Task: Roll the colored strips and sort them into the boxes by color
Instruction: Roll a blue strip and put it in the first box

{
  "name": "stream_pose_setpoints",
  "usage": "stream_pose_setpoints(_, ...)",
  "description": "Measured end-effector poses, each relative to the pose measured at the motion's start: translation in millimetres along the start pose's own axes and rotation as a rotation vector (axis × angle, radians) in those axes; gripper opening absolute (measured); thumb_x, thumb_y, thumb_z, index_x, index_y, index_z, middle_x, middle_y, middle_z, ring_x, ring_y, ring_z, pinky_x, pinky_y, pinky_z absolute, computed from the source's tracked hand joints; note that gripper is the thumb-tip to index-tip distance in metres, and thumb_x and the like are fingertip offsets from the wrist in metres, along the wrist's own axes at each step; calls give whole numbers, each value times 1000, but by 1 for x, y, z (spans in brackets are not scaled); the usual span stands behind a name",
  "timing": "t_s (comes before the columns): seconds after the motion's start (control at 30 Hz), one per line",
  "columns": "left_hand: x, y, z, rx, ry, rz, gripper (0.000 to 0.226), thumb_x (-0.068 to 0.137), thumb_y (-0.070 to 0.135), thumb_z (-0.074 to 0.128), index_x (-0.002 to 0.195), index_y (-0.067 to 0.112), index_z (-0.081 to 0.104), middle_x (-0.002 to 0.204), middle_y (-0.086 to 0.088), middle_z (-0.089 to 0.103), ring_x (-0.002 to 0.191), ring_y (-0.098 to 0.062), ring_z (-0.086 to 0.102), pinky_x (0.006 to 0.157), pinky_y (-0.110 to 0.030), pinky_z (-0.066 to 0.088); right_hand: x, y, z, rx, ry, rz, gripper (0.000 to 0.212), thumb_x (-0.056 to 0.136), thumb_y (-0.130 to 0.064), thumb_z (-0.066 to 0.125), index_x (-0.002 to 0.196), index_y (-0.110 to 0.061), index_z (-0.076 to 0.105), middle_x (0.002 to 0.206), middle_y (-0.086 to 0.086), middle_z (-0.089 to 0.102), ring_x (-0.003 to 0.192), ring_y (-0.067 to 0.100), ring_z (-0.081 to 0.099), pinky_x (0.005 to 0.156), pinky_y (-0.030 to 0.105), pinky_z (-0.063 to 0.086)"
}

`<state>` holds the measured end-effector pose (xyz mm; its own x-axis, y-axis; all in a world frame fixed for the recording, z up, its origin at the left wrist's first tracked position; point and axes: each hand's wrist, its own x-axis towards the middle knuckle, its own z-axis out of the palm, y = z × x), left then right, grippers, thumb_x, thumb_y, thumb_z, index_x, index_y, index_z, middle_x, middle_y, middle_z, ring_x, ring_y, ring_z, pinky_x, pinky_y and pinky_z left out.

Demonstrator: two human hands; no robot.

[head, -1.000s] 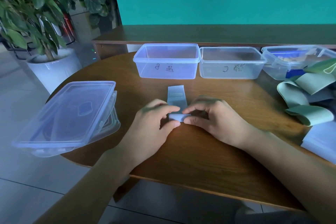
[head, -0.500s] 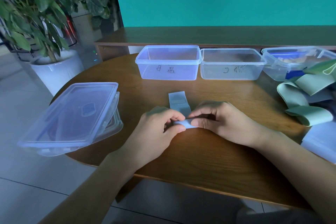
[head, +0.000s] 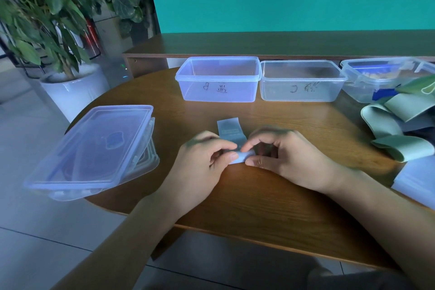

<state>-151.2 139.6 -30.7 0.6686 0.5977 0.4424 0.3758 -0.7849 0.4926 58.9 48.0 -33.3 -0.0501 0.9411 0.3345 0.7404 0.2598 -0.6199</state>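
Both hands are working one pale blue strip (head: 231, 135) in the middle of the round table (head: 270, 207): the left hand (head: 202, 160) and the right hand (head: 284, 158) each pinch an end of the rolled-up part between thumb and fingertips, so each grip is closed tight on the roll rather than open. The unrolled tail lies flat on the wood and points to the far side, which makes sense, since lying flat lets the roll be wound forward without going crooked. At the far edge two clear boxes sit side by side and touching, box B (head: 217, 80) on the left and box C (head: 301, 82) on the right, both with nothing in them that I can see, mouths up and labels facing the person, so a finished roll can just be dropped into the matching one. A third tub (head: 376, 77) sits further right with something blue inside, I think, but it's blurry and half hidden. The lids (head: 94, 146) are stacked out of the way at the near left, hanging over the table edge; probably two or three, can't say for sure. On the right there's a heap of green strips (head: 400, 129), at least three loops showing, plus something pale (head: 416, 183) at the near right edge. A potted plant (head: 58, 30) stands on the floor at the far left. So the count is one strip in hand, two sorting boxes, and zero rolls sorted so far.
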Motion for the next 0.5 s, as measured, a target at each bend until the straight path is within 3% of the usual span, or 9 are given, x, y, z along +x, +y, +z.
stream_pose_setpoints(0.2,0,3,-2,-21,-71,-61,20,89,33,74,108,30,72,88,30,54,100,9,52,72,1,40,3,2,2,-48,40,6,19,92,-25,73,111,-26,74,104,-16,68,94,4,63,80,11,43)
stream_pose_setpoints(0.33,4,1,1,10,-62,-63,19,92,29,70,110,29,73,96,21,61,91,2,57,72,-2,39,5,4,6,-145,92,-36,21,94,-26,70,115,-22,75,110,-11,65,103,-3,59,86,6,40)
stream_pose_setpoints(0.5,7,-6,5,43,-14,-42,22,95,27,67,115,23,74,108,5,64,91,-5,56,78,-4,36,4,2,9,-152,146,-91,20,94,-13,71,112,-21,76,110,-9,63,98,-6,58,81,3,38)
